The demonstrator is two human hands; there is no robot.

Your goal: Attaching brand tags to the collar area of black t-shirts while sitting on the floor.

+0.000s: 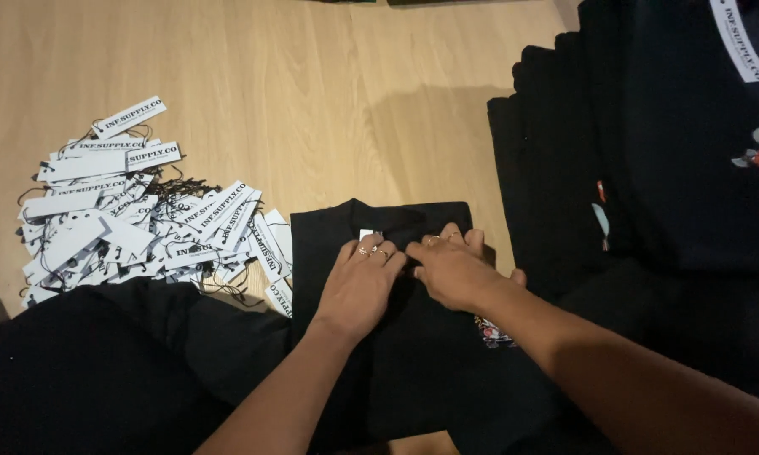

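Both hands rest flat with fingers extended on the folded black T-shirt at the near centre of the wooden table: the left hand and the right hand press just below its collar, beside the small white neck label, gripping nothing. Left of the T-shirt lies a heap of white hang tags with black strings, apparently unattached; right of it stands a stack of black garments, one bearing a tag, so tagging appears partly done
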